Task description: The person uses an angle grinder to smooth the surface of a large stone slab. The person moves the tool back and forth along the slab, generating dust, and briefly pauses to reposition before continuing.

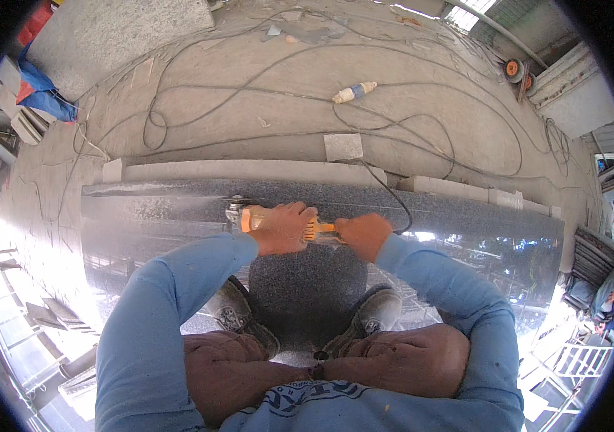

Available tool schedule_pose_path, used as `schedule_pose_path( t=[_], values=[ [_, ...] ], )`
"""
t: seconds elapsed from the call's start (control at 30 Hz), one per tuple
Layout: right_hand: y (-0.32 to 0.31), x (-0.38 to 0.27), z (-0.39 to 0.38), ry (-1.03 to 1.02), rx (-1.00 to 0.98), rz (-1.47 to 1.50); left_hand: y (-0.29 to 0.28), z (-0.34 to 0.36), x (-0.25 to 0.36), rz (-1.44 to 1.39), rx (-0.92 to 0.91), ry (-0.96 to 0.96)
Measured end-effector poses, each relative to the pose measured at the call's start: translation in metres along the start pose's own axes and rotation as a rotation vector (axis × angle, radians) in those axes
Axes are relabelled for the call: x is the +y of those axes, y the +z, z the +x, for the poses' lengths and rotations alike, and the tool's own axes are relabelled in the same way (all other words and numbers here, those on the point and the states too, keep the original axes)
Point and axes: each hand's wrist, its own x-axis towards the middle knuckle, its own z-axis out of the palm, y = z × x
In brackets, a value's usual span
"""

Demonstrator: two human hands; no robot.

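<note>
My left hand (285,229) grips the body of an orange angle grinder (256,218), whose metal head and disc (238,202) point left. My right hand (362,236) is closed on the grinder's rear handle, from which a black cable runs up. The disc rests at or just above a long, polished, speckled dark granite slab (472,259), close to its far edge; whether it touches is unclear. A pale dusty streak spreads leftward along the stone from the disc. My two shoes are on the slab below my hands, with my knees bent.
Pale stone strips (256,170) and a small block (343,144) lie behind the slab. Looped cables and a white-blue connector (354,91) lie on the dusty floor. A blue-red tarp (41,86) is upper left, wheels (514,70) upper right, a metal frame (577,360) lower right.
</note>
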Motion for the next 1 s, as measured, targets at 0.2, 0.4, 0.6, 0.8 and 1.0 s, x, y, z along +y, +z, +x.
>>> schedule_pose_path(
  t=[0.2, 0.4, 0.6, 0.8, 1.0],
  values=[
    [0.000, -0.002, 0.009, -0.005, -0.011, -0.037, -0.004, 0.001, -0.006, -0.016, -0.052, -0.033],
    [-0.004, 0.000, -0.006, 0.016, -0.004, -0.011, 0.005, 0.002, 0.000, -0.012, 0.118, 0.082],
    [-0.009, 0.009, -0.024, 0.058, -0.056, -0.022, 0.000, 0.013, 0.022, 0.009, 0.008, 0.038],
    [-0.019, 0.017, -0.033, 0.092, -0.109, -0.052, -0.008, 0.021, 0.038, -0.038, 0.027, 0.024],
    [-0.021, 0.022, -0.039, 0.069, -0.089, -0.085, -0.004, 0.026, 0.042, -0.052, 0.051, 0.020]
  ],
)
